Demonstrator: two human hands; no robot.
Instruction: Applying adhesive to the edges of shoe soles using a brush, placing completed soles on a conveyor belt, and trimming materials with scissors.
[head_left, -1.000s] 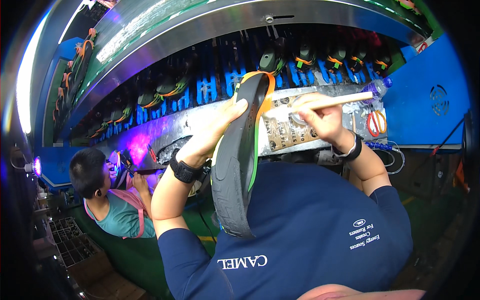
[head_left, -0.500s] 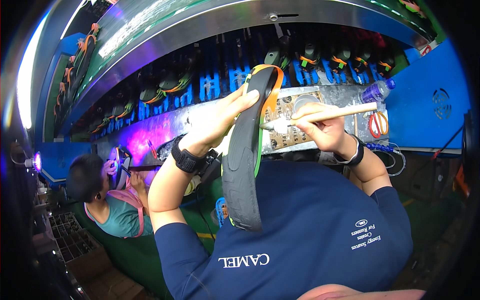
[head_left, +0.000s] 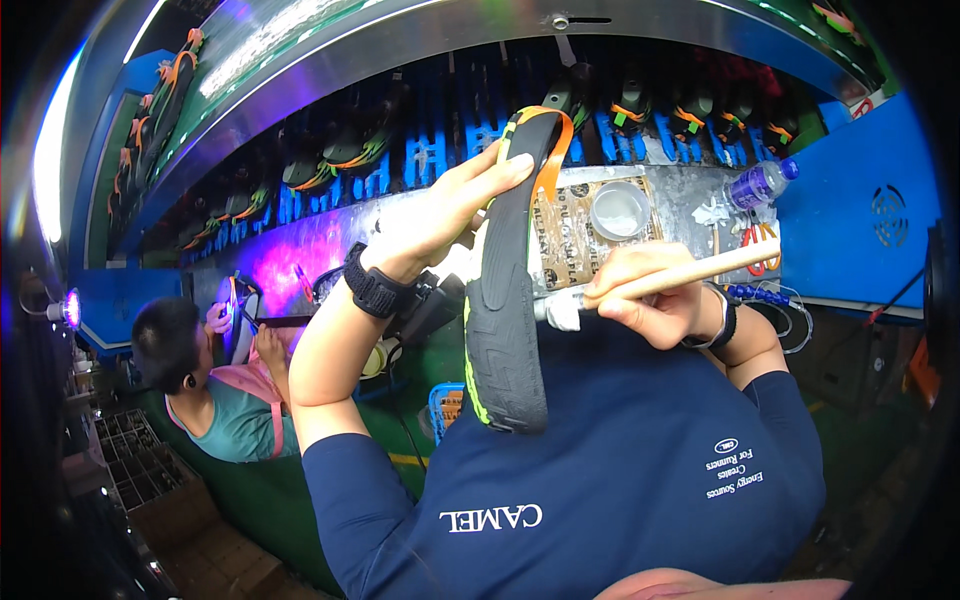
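My left hand is closed around the upper part of a long black shoe sole, thumb on its dark face. The sole stands nearly upright, edged in yellow-green, with an orange strip curving off its top. In my right hand is a brush, gripped by its thick pale wooden handle. White wrapping surrounds the brush head, which is at the sole's right edge; whether they touch is hard to tell. A round cup of whitish liquid sits just beyond my right hand, on printed brown cardboard.
A purple-labelled bottle stands right, near a blue machine panel. Behind the bench, blue racks carry several shoe parts beneath a metal rail. At left, another person works on a shoe.
My right hand has come down and nearer, bringing the brush lower along the sole's edge. The sole has shifted slightly up and right; the cup shows more fully now.
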